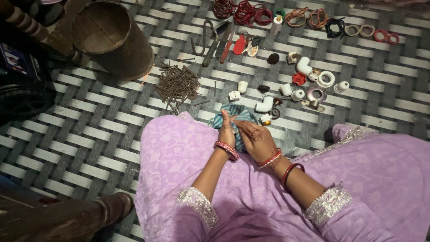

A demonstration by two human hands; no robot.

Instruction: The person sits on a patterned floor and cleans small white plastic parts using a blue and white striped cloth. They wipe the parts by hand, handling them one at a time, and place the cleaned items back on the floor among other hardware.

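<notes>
A teal-and-white striped cloth bundle [236, 117], lying at the edge of the lilac lap just below the white plastic pipe elbow [265, 105], is gripped by the closed fingers of the left hand [227, 131] and the right hand [256, 139], seemingly being folded or wrapped, so a firmer tuck appears needed.

Whole outfit is lilac with a faint paler floral print all over, and the sleeves end in silvery embroidered lace cuffs. Left hand [227, 130] has a red beaded bangle at the wrist, right hand [256, 140] has a red and white beaded one plus a plain dark red bangle further up. Dark henna patterns on both hands too
</notes>
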